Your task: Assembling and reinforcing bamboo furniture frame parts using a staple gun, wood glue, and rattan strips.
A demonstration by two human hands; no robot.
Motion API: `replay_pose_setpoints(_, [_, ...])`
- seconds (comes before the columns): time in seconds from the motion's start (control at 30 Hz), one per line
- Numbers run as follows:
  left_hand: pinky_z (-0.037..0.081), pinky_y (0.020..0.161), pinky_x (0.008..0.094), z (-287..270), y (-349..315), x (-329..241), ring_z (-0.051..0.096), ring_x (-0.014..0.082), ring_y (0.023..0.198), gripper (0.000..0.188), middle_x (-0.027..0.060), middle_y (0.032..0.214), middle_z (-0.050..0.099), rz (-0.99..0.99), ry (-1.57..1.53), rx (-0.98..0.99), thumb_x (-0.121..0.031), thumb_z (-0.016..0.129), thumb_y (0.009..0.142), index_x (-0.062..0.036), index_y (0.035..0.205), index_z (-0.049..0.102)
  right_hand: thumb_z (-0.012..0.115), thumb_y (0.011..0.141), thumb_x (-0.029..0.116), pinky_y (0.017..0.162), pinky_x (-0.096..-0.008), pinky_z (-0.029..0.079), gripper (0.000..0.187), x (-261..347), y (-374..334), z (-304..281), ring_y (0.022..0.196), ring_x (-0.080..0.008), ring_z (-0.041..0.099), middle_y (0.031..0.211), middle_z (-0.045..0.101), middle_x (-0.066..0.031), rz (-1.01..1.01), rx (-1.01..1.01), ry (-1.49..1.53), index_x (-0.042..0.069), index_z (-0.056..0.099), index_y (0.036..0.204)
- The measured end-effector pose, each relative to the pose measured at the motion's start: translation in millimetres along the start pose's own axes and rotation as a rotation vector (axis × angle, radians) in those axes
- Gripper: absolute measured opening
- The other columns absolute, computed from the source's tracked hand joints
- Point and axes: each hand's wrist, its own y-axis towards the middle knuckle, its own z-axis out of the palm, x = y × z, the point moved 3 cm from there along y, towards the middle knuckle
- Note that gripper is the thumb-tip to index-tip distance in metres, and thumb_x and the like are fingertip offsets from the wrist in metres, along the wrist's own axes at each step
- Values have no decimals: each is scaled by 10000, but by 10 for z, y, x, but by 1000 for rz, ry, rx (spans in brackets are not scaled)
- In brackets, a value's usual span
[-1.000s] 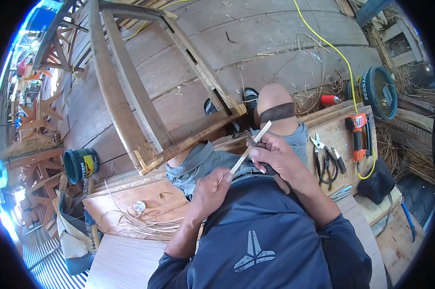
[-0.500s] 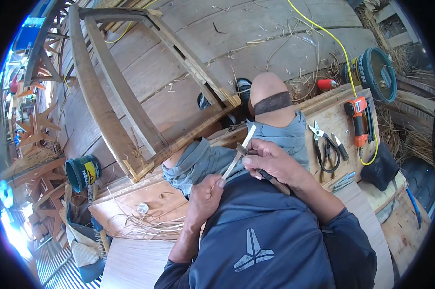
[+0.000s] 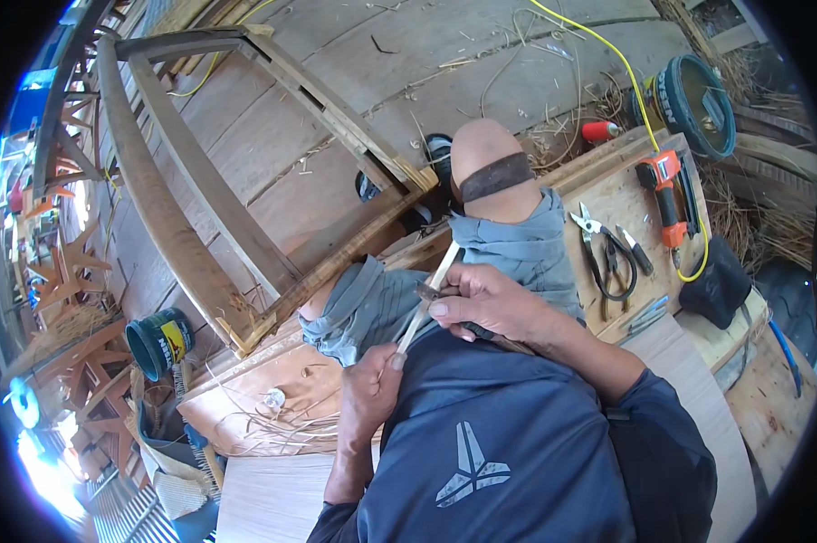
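Observation:
My left hand point(image 3: 372, 385) is closed around the lower end of a pale, thin wooden strip point(image 3: 444, 264), thumb along it. The strip slants up and to the right, over my lap. In my right hand point(image 3: 490, 306) is a knife point(image 3: 426, 291), its dark blade laid across the strip above my left thumb. Part of the knife's handle is covered by my right fingers and palm. Just beyond the hands are grey shorts point(image 3: 512, 240) on my bent legs.
A wooden frame point(image 3: 177, 231) stands at the left. On the bench point(image 3: 607, 195) to the right lie pliers point(image 3: 597, 244), an orange-and-black air tool point(image 3: 666, 195) with a yellow hose point(image 3: 621, 59), and a black pouch point(image 3: 716, 282). Buckets point(image 3: 159, 344) and thin strips point(image 3: 263, 434) are at the left.
The view has shifted slightly. Both hands, with the strip and knife, have come a little closer to my body. The knife still crosses the strip.

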Motion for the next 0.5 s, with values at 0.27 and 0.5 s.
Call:
replay_pose_setpoints(0.27, [414,526,261,-605,-367,281,501,117,563,129,59,652,562,-296,59,-195,-85,518,860,-12,898,618,566,832,250,476,-224,399,187,1220,-382,-483,483,-87,466,679,530,-29,-497,-623,-288,77,517,780])
replay_pose_setpoints(0.5, [405,552,227,34,159,-2,466,67,611,158,17,666,536,-85,-284,-210,-136,536,901,-3,957,598,628,833,131,526,-193,419,377,230,7,195,606,-59,502,802,558,-35,71,16,-409,8,476,1154])
